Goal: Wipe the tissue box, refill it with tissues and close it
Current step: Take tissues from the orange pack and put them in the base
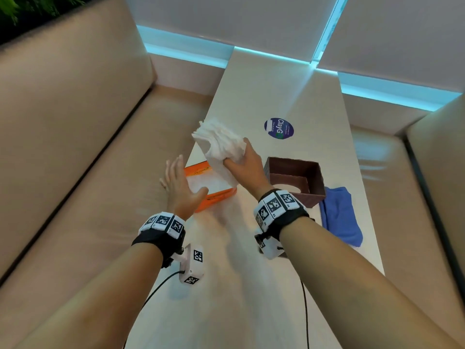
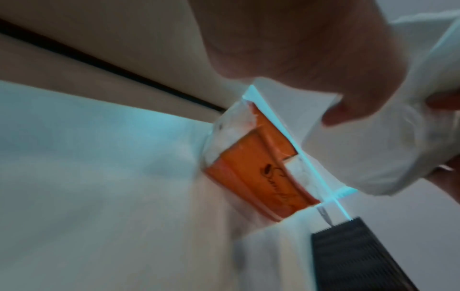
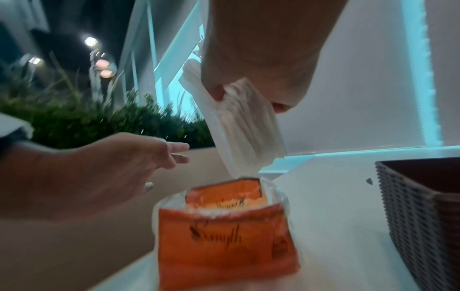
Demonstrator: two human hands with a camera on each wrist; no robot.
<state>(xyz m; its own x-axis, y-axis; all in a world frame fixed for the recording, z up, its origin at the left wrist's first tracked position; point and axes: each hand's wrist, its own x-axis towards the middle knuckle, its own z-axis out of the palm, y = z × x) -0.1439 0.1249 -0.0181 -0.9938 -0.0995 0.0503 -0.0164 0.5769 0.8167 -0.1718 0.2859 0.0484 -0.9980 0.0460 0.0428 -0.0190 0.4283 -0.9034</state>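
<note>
My right hand (image 1: 239, 157) grips a thick wad of white tissues (image 1: 219, 142), lifted above the orange plastic tissue pack (image 1: 216, 195). The wrist view shows the tissues (image 3: 246, 133) hanging from my fingers just over the torn-open orange pack (image 3: 224, 232). My left hand (image 1: 181, 182) hovers with straight fingers beside the pack's left end, holding nothing. The brown woven tissue box (image 1: 294, 182) stands open-topped on the table right of my right wrist, its round slot showing inside. In the left wrist view the orange pack (image 2: 254, 173) lies below my palm.
A folded blue cloth (image 1: 339, 217) lies on the white table (image 1: 276, 285) right of the box. A round blue sticker (image 1: 278, 128) sits further back. Beige sofa cushions (image 1: 88, 147) flank the narrow table on both sides.
</note>
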